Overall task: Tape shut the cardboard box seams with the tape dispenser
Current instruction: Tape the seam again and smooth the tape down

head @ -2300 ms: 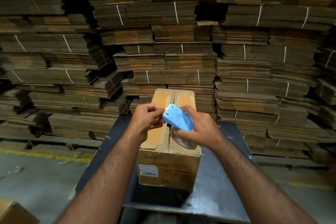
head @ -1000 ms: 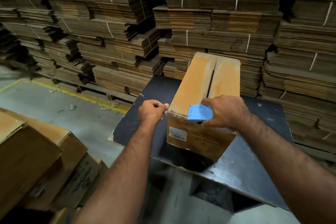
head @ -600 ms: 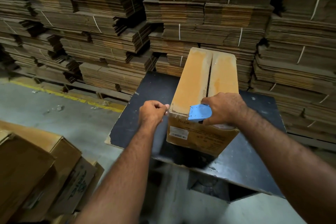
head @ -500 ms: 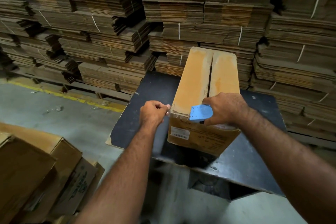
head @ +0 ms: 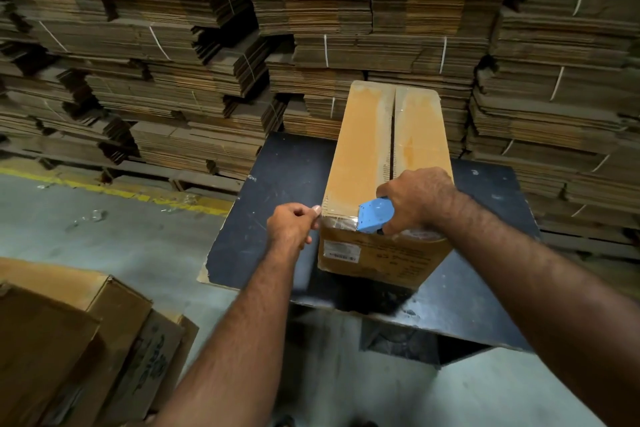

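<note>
Here, dispenser [head: 375,215] in right hand [head: 419,198].

Dark work table [head: 284,204], top scuffed w/ pale marks, near-left corner chipped. One cardboard box [head: 367,156] stands directly on it, long axis running away from viewer, white label on near end face. Table stands on grey concrete floor [head: 104,236]; floor also carries brown cartons [head: 86,340] at lower left.
</note>
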Action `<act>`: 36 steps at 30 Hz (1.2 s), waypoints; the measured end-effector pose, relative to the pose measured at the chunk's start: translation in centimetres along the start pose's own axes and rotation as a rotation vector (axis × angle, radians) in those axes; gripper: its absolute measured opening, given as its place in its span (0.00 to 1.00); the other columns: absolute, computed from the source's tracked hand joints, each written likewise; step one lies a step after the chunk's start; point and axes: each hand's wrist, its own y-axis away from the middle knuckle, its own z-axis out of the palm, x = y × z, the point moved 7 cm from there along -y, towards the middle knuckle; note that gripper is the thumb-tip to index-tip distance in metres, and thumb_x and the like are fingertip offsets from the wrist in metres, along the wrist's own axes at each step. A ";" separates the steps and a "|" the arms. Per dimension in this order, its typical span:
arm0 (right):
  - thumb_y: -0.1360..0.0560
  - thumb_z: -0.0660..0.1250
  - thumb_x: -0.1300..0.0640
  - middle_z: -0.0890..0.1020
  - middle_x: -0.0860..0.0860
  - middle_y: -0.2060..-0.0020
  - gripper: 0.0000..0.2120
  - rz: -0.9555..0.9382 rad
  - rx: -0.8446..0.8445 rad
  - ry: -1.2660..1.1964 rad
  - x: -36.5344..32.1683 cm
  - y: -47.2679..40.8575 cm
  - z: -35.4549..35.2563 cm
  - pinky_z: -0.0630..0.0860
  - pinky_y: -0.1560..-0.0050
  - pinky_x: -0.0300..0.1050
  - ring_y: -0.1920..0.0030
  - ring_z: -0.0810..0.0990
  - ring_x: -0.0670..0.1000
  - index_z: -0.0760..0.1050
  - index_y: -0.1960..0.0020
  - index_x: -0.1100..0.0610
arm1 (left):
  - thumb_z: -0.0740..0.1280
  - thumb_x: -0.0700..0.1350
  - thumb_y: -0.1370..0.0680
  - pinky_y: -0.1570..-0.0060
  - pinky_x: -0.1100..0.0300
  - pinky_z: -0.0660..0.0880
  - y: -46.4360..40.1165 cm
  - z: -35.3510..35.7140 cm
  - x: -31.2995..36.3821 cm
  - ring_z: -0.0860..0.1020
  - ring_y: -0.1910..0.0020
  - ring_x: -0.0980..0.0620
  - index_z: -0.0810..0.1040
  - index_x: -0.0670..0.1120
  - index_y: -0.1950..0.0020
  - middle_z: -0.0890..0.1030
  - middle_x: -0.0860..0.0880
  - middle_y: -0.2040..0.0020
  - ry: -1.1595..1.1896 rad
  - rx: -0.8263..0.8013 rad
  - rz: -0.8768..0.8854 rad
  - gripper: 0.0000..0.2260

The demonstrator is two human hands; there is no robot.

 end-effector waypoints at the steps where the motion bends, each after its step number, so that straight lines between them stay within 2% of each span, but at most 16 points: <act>1: 0.33 0.68 0.29 0.80 0.46 0.50 0.33 -0.001 -0.001 -0.003 0.0 0.0 0.0 0.77 0.54 0.50 0.51 0.78 0.50 0.71 0.33 0.43 | 0.72 0.53 0.23 0.65 0.59 0.77 0.3 -0.5 0.0 0.82 0.64 0.50 0.84 0.51 0.52 0.86 0.50 0.55 -0.164 0.023 0.012 0.07; 3: 0.33 0.68 0.29 0.79 0.46 0.50 0.33 -0.003 -0.003 -0.003 -0.1 0.0 0.1 0.78 0.53 0.51 0.52 0.77 0.50 0.71 0.33 0.43 | 0.69 0.51 0.21 0.53 0.54 0.77 1.1 -1.8 0.0 0.81 0.48 0.46 0.82 0.54 0.40 0.84 0.48 0.45 -0.417 0.146 0.052 0.11; 6: 0.33 0.68 0.29 0.79 0.46 0.50 0.33 0.004 0.003 0.000 -0.1 -0.2 0.4 0.79 0.52 0.52 0.52 0.77 0.50 0.71 0.33 0.42 | 0.64 0.39 0.21 0.45 0.59 0.75 3.2 -2.1 2.2 0.81 0.45 0.48 0.77 0.50 0.29 0.83 0.46 0.39 -0.277 0.215 0.328 0.20; 7: 0.33 0.68 0.29 0.78 0.46 0.52 0.33 0.005 0.001 -0.003 -0.1 -0.2 0.4 0.78 0.53 0.51 0.52 0.77 0.50 0.71 0.33 0.42 | 0.64 0.38 0.22 0.46 0.62 0.73 3.6 -1.1 2.6 0.81 0.46 0.49 0.74 0.49 0.27 0.83 0.46 0.39 -0.221 0.156 0.374 0.23; 9: 0.33 0.68 0.29 0.76 0.45 0.54 0.33 0.000 0.005 -0.009 0.0 -0.3 0.4 0.77 0.55 0.49 0.53 0.76 0.49 0.71 0.33 0.42 | 0.66 0.40 0.22 0.45 0.63 0.71 3.9 1.4 2.4 0.80 0.43 0.50 0.66 0.51 0.22 0.81 0.46 0.36 -0.140 -0.025 0.314 0.28; 11: 0.34 0.68 0.28 0.77 0.45 0.54 0.33 -0.001 0.014 -0.004 0.1 -0.5 0.4 0.77 0.55 0.49 0.54 0.76 0.49 0.71 0.34 0.42 | 0.66 0.42 0.22 0.37 0.56 0.75 3.8 3.2 1.5 0.78 0.39 0.49 0.62 0.53 0.20 0.78 0.48 0.33 -0.026 -0.158 0.203 0.31; 13: 0.34 0.67 0.28 0.78 0.45 0.53 0.32 0.002 0.011 0.000 0.2 -0.7 0.6 0.77 0.55 0.49 0.54 0.76 0.49 0.71 0.34 0.42 | 0.64 0.42 0.27 0.40 0.47 0.79 3.5 3.5 1.4 0.78 0.40 0.50 0.62 0.55 0.20 0.78 0.50 0.33 0.061 -0.227 0.149 0.34; 16: 0.34 0.67 0.28 0.78 0.45 0.53 0.32 -0.007 0.017 0.007 0.1 -0.8 0.6 0.76 0.55 0.49 0.54 0.76 0.49 0.71 0.35 0.42 | 0.62 0.41 0.35 0.40 0.45 0.78 2.4 3.3 1.2 0.75 0.37 0.50 0.65 0.53 0.22 0.75 0.54 0.32 0.126 -0.317 0.130 0.39; 18: 0.33 0.67 0.28 0.78 0.45 0.53 0.32 -0.012 0.011 0.005 0.0 -0.9 0.4 0.78 0.54 0.50 0.53 0.77 0.49 0.71 0.35 0.42 | 0.62 0.45 0.36 0.35 0.41 0.74 2.2 3.2 1.2 0.72 0.31 0.45 0.62 0.54 0.20 0.71 0.49 0.25 0.028 -0.377 0.125 0.42; 19: 0.33 0.67 0.28 0.78 0.45 0.53 0.32 -0.010 0.002 0.001 0.1 -0.8 0.4 0.77 0.54 0.50 0.53 0.77 0.49 0.71 0.34 0.42 | 0.63 0.46 0.32 0.30 0.40 0.69 2.4 3.1 1.4 0.67 0.26 0.41 0.58 0.53 0.19 0.67 0.47 0.23 -0.050 -0.371 0.164 0.40; 21: 0.33 0.67 0.29 0.77 0.45 0.54 0.32 -0.008 -0.016 0.005 0.0 -0.8 0.5 0.76 0.56 0.48 0.54 0.76 0.49 0.71 0.34 0.42 | 0.63 0.44 0.23 0.25 0.42 0.56 2.9 3.2 2.6 0.51 0.20 0.42 0.47 0.51 0.17 0.56 0.47 0.18 -0.247 -0.297 0.400 0.38; 22: 0.33 0.67 0.29 0.77 0.45 0.55 0.32 -0.006 -0.020 0.010 0.0 -0.8 0.5 0.75 0.57 0.48 0.54 0.76 0.49 0.71 0.34 0.42 | 0.63 0.44 0.22 0.24 0.44 0.53 3.8 3.5 3.5 0.48 0.19 0.43 0.43 0.50 0.17 0.52 0.48 0.17 -0.359 -0.285 0.570 0.39; 24: 0.33 0.66 0.28 0.77 0.45 0.56 0.31 -0.003 -0.020 0.014 0.0 -0.8 0.3 0.75 0.57 0.47 0.55 0.76 0.49 0.71 0.35 0.42 | 0.64 0.45 0.25 0.21 0.49 0.47 5.4 4.8 4.1 0.48 0.19 0.46 0.43 0.46 0.17 0.50 0.47 0.17 -0.595 -0.313 0.824 0.41; 27: 0.33 0.66 0.28 0.79 0.44 0.53 0.30 -0.023 -0.007 -0.010 0.6 -0.4 0.2 0.78 0.53 0.49 0.53 0.78 0.49 0.71 0.35 0.41 | 0.66 0.46 0.27 0.20 0.52 0.44 5.1 5.8 3.1 0.47 0.19 0.51 0.43 0.45 0.18 0.47 0.48 0.17 -0.865 -0.251 0.948 0.44; 31: 0.33 0.65 0.26 0.80 0.43 0.52 0.31 -0.046 0.075 0.006 2.7 1.4 0.0 0.76 0.58 0.46 0.53 0.78 0.49 0.70 0.36 0.40 | 0.67 0.48 0.27 0.20 0.53 0.45 4.6 5.6 3.1 0.52 0.19 0.52 0.49 0.46 0.17 0.53 0.49 0.17 -0.916 -0.151 1.027 0.42; 36: 0.34 0.66 0.27 0.80 0.42 0.52 0.30 0.010 -0.011 -0.024 5.0 2.4 2.0 0.71 0.58 0.46 0.54 0.76 0.47 0.71 0.36 0.39 | 0.67 0.50 0.24 0.22 0.52 0.47 4.4 5.9 3.3 0.60 0.21 0.51 0.58 0.46 0.19 0.60 0.48 0.19 -0.931 -0.056 1.042 0.36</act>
